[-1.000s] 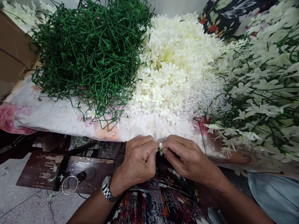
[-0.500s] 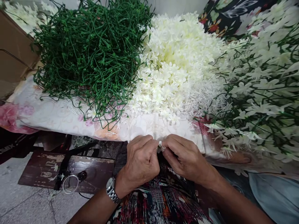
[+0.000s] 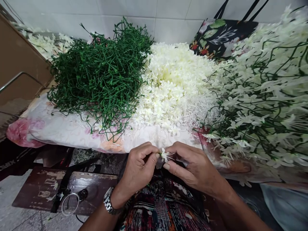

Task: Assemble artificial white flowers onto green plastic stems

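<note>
Fingers of the left hand (image 3: 140,166) pinch a white flower (image 3: 164,155) by its base at lower centre, apparently mid-assembly, beside the right hand (image 3: 197,166), fingers parted; a light touch on its stamens (image 3: 170,156) seems called for next. Green stems (image 3: 101,77) at upper left, blossoms (image 3: 167,88) at upper centre and stemmed flowers (image 3: 255,118) at right crowd the cloth (image 3: 72,137), none blocking the hands.

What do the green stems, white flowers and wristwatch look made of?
Green stems: probably plastic, slight sheen, smooth curling strands.
White flowers: perhaps fabric, matte, thin soft-looking petals, though plastic is possible.
Wristwatch: likely polished metal, from its shiny silvery links.
</note>
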Available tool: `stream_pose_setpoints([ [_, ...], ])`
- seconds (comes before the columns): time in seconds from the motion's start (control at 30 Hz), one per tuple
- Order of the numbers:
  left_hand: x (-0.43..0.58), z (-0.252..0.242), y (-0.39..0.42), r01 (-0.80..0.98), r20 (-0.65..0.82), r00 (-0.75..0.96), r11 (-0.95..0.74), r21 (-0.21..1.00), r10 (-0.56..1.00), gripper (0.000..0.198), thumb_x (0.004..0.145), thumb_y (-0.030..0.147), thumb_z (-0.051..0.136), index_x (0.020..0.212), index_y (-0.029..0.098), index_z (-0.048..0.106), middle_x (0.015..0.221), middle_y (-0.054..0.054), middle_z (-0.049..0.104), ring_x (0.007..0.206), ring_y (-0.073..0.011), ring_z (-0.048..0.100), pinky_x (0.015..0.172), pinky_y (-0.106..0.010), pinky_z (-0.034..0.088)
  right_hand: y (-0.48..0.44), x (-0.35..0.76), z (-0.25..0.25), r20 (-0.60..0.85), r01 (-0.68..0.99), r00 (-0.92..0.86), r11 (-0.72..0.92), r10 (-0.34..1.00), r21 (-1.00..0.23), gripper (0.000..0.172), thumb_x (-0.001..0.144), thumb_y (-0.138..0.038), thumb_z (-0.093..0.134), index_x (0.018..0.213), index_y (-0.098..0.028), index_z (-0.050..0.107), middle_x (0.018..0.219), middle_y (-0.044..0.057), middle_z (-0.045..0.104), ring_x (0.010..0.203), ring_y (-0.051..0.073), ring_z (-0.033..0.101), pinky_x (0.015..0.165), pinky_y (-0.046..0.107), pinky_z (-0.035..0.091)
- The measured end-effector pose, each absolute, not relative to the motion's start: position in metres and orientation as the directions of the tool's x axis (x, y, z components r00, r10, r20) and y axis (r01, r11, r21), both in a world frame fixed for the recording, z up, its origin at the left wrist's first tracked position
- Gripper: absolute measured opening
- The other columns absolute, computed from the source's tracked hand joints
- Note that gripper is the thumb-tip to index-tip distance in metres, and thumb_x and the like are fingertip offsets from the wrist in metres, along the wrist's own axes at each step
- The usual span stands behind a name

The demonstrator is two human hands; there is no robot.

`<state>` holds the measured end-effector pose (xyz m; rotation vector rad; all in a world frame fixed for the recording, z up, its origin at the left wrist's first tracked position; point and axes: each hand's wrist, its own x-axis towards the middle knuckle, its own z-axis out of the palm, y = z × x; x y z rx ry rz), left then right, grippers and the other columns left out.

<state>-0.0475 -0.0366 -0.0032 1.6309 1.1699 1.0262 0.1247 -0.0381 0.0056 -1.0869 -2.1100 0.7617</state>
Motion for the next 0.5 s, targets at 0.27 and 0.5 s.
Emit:
stream_pose_setpoints([
  [0.27,-0.049,-0.001,-0.034,0.061,0.010,0.178,-0.021,0.998,0.984,0.016,0.077,0.015,0.054,0.062,0.015,0.061,0.056,0.002,0.050,0.054,-0.0110,0.048,0.053,-0.022,0.038,-0.039,0.124,0.014,0.458,0.543,-0.342,0.571,0.820,-0.617,0.017,0.083,-0.015,0.055,0.099,-0.011,0.057,0.073,0.002,0.058,0.066,0.011,0.054,0.061,0.022,0.046],
  [0.5,-0.047,0.001,-0.034,0.059,0.054,0.162,-0.064,0.996,0.985,0.017,0.077,0.015,0.055,0.062,0.015,0.062,0.055,0.002,0.051,0.053,-0.0107,0.048,0.052,-0.021,0.038,-0.036,0.114,0.016,0.529,0.538,-0.415,0.668,0.740,-0.513,0.008,0.084,-0.007,0.052,0.082,-0.012,0.059,0.072,0.005,0.057,0.069,0.013,0.052,0.063,0.025,0.046],
])
